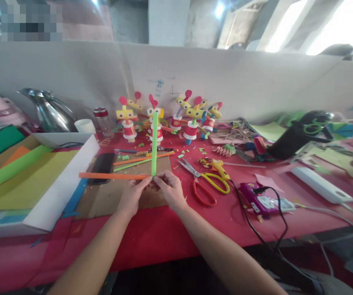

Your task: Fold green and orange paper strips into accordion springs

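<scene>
An orange paper strip and a green paper strip meet at a right angle between my fingertips. The orange one points left, and the green one points away from me. My left hand pinches the orange strip close to the joint. On the other side, my right hand is closed on the same corner, where the strips overlap. Beneath them lies a brown cardboard sheet. More thin strips and small paper coils rest on the cardboard's far part.
Scissors with red and yellow handles lie right of my hands, beside a yellow glue gun. A white box of coloured paper stands left, near a black phone. Several paper-cup figures stand behind. A purple power socket trails cables.
</scene>
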{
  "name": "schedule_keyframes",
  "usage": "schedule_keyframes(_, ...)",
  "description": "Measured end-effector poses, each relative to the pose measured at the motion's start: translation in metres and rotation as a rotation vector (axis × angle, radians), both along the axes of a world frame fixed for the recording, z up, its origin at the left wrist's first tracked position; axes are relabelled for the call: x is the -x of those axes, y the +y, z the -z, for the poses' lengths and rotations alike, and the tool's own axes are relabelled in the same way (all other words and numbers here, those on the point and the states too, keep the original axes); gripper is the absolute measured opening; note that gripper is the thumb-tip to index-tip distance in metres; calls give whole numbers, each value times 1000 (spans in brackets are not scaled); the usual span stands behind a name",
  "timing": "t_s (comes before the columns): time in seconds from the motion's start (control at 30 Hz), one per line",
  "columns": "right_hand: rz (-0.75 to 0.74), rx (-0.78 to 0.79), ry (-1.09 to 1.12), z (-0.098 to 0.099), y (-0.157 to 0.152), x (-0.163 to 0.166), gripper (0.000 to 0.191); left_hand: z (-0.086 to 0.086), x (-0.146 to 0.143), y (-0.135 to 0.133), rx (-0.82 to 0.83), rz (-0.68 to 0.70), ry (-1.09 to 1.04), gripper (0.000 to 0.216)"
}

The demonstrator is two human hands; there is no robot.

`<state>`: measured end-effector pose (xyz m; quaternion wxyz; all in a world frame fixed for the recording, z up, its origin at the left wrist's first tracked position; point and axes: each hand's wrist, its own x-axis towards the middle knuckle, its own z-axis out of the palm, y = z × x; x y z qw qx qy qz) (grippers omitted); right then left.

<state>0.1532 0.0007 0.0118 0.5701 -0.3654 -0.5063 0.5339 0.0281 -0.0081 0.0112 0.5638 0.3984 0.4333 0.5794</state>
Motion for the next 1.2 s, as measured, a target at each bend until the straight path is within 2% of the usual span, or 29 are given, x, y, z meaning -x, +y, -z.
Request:
schedule_keyframes(0.23, 35, -50, -13, 2, -2, 2, 15, 2, -3, 1, -1, 2, -33, 26)
schedule_keyframes(0.5, 82, -181, -162, 5, -7, 2, 14, -3, 0, 3, 18, -21, -146, 27)
schedule_keyframes(0.57, 56, -151, -121, 6, -7, 3, 16, -2, 1, 4, 15, -44, -159, 25)
schedule_keyframes(0.7, -87, -59, 12, 4, -5, 3, 19, 0, 4, 6, 32, -91, -202, 21)
schedule_keyframes(0.77, -130, -45, 3, 1, -5, 2, 19, -1, 5, 7, 62, -84, -243, 16)
schedule_keyframes(0.83, -103, -100, -120, -2, -6, -1, 18, -2, 6, 8, 119, -100, -300, 14)
schedule_keyframes(1.0, 24, -335, -685, -9, -15, -6, 19, -3, 8, 8, 248, -120, -361, 13)
schedule_keyframes(1.1, 80, -327, -853, -9, -17, -6, 22, -2, 7, 7, 235, -108, -353, 13)
schedule_keyframes(1.2, 119, -309, -919, -6, -15, -4, 22, 0, 6, 6, 226, -97, -342, 15)
